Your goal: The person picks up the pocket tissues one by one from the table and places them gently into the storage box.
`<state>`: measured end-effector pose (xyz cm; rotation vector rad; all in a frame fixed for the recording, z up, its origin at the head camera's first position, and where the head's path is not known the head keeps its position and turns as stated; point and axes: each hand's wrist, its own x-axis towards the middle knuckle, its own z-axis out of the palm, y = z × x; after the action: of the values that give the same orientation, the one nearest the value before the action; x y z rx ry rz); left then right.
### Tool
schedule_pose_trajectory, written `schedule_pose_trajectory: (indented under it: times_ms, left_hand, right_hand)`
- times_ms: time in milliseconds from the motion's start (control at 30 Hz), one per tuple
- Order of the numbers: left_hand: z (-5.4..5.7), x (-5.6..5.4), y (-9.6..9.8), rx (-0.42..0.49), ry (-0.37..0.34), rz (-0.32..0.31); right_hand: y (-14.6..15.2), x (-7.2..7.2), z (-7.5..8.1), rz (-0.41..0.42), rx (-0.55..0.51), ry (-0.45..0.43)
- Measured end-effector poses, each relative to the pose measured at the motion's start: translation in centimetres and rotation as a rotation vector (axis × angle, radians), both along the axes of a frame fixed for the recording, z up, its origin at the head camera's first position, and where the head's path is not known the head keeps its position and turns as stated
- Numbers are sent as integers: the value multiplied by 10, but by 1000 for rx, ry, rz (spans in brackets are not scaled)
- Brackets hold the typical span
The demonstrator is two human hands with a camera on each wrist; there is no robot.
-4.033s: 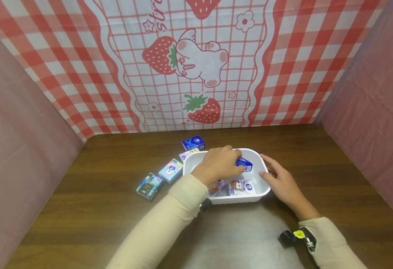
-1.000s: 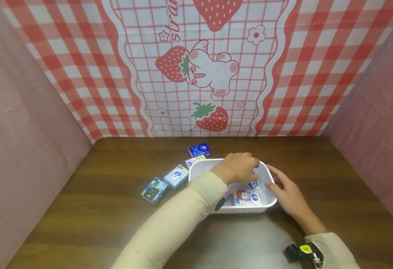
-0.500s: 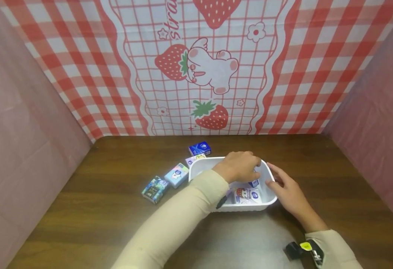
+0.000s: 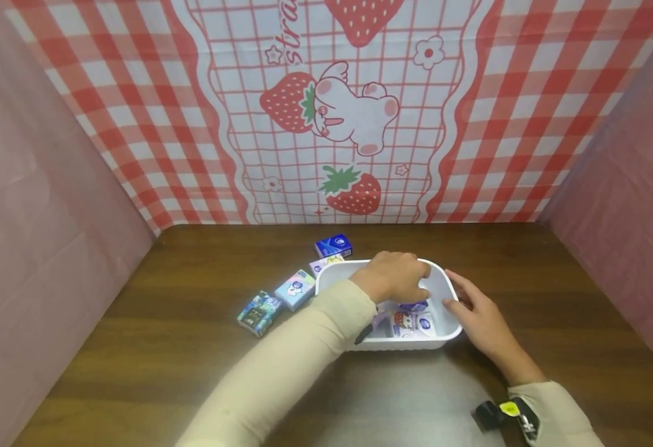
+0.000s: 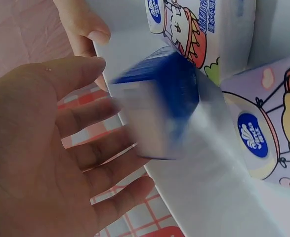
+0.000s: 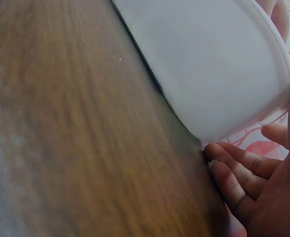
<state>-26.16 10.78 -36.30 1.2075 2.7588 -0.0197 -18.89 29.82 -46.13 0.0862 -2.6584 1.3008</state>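
My left hand (image 4: 398, 277) is over the right part of a white plastic tub (image 4: 360, 345), its fingers spread and relaxed. Just off its fingertips a blue tissue pack (image 5: 177, 89), blurred, stands tilted inside the tub. In the head view most of this blue pack is hidden under the hand. A white tissue pack with a strawberry cartoon (image 4: 412, 324) lies flat in the tub, and a purple tissue pack (image 5: 263, 123) lies beside it, partly covered by my wrist. My right hand (image 4: 480, 320) grips the tub's right end, thumb at the rim and fingers along the outside.
Left of the tub, several tissue packs lie on the wooden table (image 4: 136, 347): a dark floral pack (image 4: 259, 312), a light blue pack (image 4: 295, 290), a lilac pack (image 4: 325, 263) partly behind the rim, and a blue pack (image 4: 334, 246). A checked cloth (image 4: 505, 124) hangs behind.
Since the oldest frame my left hand has carried the blue tissue pack rightward inside the tub. Now its fingers have let go and the pack sits lower. My right hand keeps its grip.
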Motion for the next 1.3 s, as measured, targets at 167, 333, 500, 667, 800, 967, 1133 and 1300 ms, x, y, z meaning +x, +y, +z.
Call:
schedule_pose_trajectory:
  times_ms: [167, 333, 500, 667, 800, 967, 1133, 1300]
  left_hand:
    - [3, 0, -3, -4, 17, -15]
    - [6, -2, -7, -2, 5, -11]
    - [10, -2, -13, 23, -2, 9]
    - [14, 0, -21, 43, -24, 18]
    - [17, 1, -27, 57, -47, 25]
    - [23, 0, -37, 82, -63, 41]
    - [29, -3, -53, 132, -67, 46]
    - [33, -8, -70, 157, -43, 44]
  right_hand:
    - [1, 1, 0, -7, 11, -13]
    - [1, 1, 0, -10, 11, -16]
    - [0, 0, 1, -8, 7, -29]
    - [0, 0, 1, -9, -2, -58]
    - [-1, 1, 2, -17, 3, -73]
    - [-2, 3, 1, -17, 9, -80]
    - [-3, 3, 1, -20, 15, -72]
    - [-2, 2, 2, -20, 16, -50]
